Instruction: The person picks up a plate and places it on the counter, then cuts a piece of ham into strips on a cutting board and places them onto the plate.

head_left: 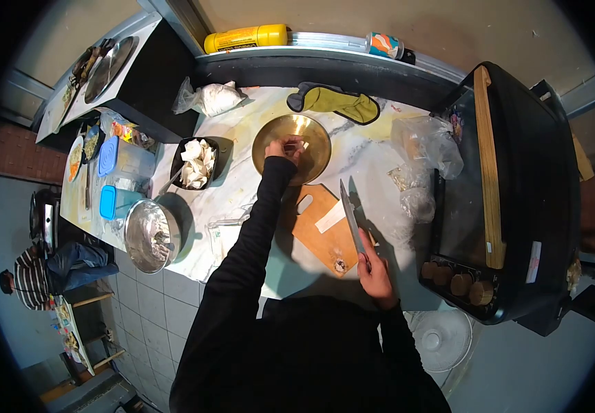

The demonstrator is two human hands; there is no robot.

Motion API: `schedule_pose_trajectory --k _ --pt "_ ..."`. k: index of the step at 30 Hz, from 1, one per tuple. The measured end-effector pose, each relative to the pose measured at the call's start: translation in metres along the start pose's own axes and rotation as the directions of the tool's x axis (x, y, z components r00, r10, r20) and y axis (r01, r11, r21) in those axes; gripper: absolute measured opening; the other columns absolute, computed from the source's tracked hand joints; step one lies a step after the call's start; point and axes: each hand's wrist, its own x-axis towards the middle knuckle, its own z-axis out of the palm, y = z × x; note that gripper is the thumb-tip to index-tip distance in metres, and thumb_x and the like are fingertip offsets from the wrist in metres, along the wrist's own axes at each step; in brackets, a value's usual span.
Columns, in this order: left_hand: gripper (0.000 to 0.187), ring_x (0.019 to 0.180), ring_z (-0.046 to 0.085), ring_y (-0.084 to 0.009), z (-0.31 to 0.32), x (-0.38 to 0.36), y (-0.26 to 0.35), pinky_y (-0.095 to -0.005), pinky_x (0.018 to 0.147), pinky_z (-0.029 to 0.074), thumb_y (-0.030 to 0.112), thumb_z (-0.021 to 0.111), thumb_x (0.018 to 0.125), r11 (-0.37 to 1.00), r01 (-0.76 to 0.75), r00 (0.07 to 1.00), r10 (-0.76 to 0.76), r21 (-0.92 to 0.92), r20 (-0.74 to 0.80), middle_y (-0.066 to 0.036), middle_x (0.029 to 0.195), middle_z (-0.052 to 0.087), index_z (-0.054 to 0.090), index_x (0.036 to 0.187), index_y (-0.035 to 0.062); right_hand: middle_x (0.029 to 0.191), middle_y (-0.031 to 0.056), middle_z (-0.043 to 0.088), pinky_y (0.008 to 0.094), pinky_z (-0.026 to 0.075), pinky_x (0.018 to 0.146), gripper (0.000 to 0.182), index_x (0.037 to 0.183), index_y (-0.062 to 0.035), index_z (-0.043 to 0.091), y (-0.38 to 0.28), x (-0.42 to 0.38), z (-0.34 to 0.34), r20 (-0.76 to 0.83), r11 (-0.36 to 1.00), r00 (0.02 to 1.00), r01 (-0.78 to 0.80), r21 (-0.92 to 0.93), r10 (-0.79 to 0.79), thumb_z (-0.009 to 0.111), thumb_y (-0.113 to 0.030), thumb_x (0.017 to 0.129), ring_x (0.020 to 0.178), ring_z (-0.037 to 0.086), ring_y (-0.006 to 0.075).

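My left hand (pixel 285 149) reaches into a brass-coloured bowl (pixel 321 164), fingers pinched together with a small white piece (pixel 302 146) right at the fingertips. In my right hand (pixel 376 275) is a long knife (pixel 350 215) by its handle, blade pointing away from me. The knife overlaps the right side of an orange-brown cutting board (pixel 309 237). On that board lies a pale white strip (pixel 330 217), and near its lower corner sits a small dark-and-white bit (pixel 340 265).
Left of the bowl stands a black dish (pixel 180 165) of white chunks, with a steel bowl (pixel 136 230) nearer me. Clear plastic bags (pixel 428 148) and a black oven (pixel 518 179) are at right. A green-and-black cloth (pixel 339 104) lies behind. Another person (pixel 36 279) sits far left.
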Motion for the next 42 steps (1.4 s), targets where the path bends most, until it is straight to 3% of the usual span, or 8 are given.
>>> schedule_pose_trajectory --k 3,7,9,10,12,17,36,42 --pt "0.021 0.083 0.071 -0.0176 -0.006 -0.008 -0.004 -0.0290 0.075 0.055 0.006 0.072 0.080 0.996 -0.069 0.995 0.073 0.049 -0.065 -0.009 0.088 0.074 0.073 0.101 0.0080 0.061 0.0043 0.044 0.0259 0.038 0.052 0.061 0.150 -0.0138 0.034 0.001 -0.001 0.001 -0.014 1.000 1.000 0.009 0.019 -0.008 0.048 0.003 0.093 0.054 0.040 0.0084" --pt "0.021 0.079 0.068 -0.0128 -0.012 -0.056 0.000 -0.0276 0.072 0.053 0.010 0.068 0.085 0.928 -0.077 0.996 0.057 -0.364 -0.064 -0.006 0.085 0.071 0.070 0.105 0.0047 0.061 0.0017 0.044 0.0246 0.038 0.051 0.061 0.152 -0.0140 0.032 0.006 -0.003 0.002 -0.056 0.998 0.998 -0.016 0.060 0.020 0.046 0.002 0.095 0.053 0.040 0.0074" --pt "0.019 0.077 0.065 -0.0100 -0.012 -0.099 0.021 -0.0278 0.070 0.052 0.010 0.066 0.087 0.975 -0.100 0.994 0.109 -0.199 0.033 -0.004 0.084 0.069 0.068 0.105 0.0044 0.062 0.0005 0.044 0.0240 0.038 0.051 0.060 0.152 -0.0139 0.031 0.006 -0.003 0.002 -0.051 0.994 0.996 -0.063 0.089 0.068 0.045 0.001 0.096 0.054 0.041 0.0070" --pt "0.024 0.076 0.066 -0.0134 0.007 -0.116 0.005 -0.0289 0.070 0.052 0.010 0.067 0.085 0.900 -0.118 0.989 0.146 -0.419 0.035 -0.006 0.086 0.068 0.067 0.108 0.0053 0.062 -0.0002 0.043 0.0235 0.038 0.051 0.059 0.153 -0.0135 0.030 0.003 -0.003 0.001 -0.051 0.993 0.996 -0.075 0.087 0.079 0.044 0.000 0.097 0.054 0.041 0.0067" --pt "0.032 0.087 0.065 -0.0285 0.002 -0.143 0.025 -0.0335 0.078 0.052 0.009 0.073 0.079 0.963 -0.249 0.958 0.260 -0.099 0.120 -0.012 0.092 0.065 0.066 0.110 0.0062 0.063 -0.0010 0.043 0.0230 0.038 0.052 0.058 0.153 -0.0130 0.029 -0.003 -0.001 0.001 -0.046 0.993 0.994 -0.091 0.081 0.095 0.044 -0.001 0.098 0.055 0.041 0.0064" --pt "0.031 0.094 0.061 -0.0342 0.015 -0.171 0.035 -0.0412 0.081 0.050 0.008 0.073 0.077 0.963 -0.263 0.964 0.261 0.065 0.043 -0.014 0.097 0.064 0.066 0.107 0.0060 0.064 -0.0007 0.045 0.0227 0.037 0.047 0.056 0.153 -0.0122 0.029 0.002 0.001 0.007 -0.096 0.976 0.995 0.054 0.212 -0.035 0.043 -0.003 0.100 0.052 0.039 0.0052" --pt "0.021 0.082 0.066 -0.0332 0.016 -0.174 0.017 -0.0386 0.074 0.052 0.000 0.064 0.080 0.986 -0.125 0.985 0.138 -0.114 0.108 -0.014 0.086 0.066 0.066 0.101 0.0029 0.062 0.0001 0.045 0.0240 0.037 0.043 0.056 0.153 -0.0139 0.029 -0.011 -0.008 0.006 -0.049 0.990 0.997 -0.057 0.132 0.064 0.043 -0.004 0.099 0.046 0.038 0.0059" --pt "0.026 0.077 0.067 -0.0325 0.014 -0.174 0.017 -0.0353 0.071 0.053 -0.001 0.066 0.077 0.966 -0.241 0.968 0.246 -0.088 0.051 -0.013 0.082 0.067 0.066 0.103 0.0031 0.065 0.0006 0.045 0.0231 0.037 0.047 0.056 0.153 -0.0124 0.029 -0.016 -0.007 0.006 -0.047 0.984 0.996 -0.064 0.169 0.073 0.043 -0.002 0.099 0.050 0.040 0.0063"
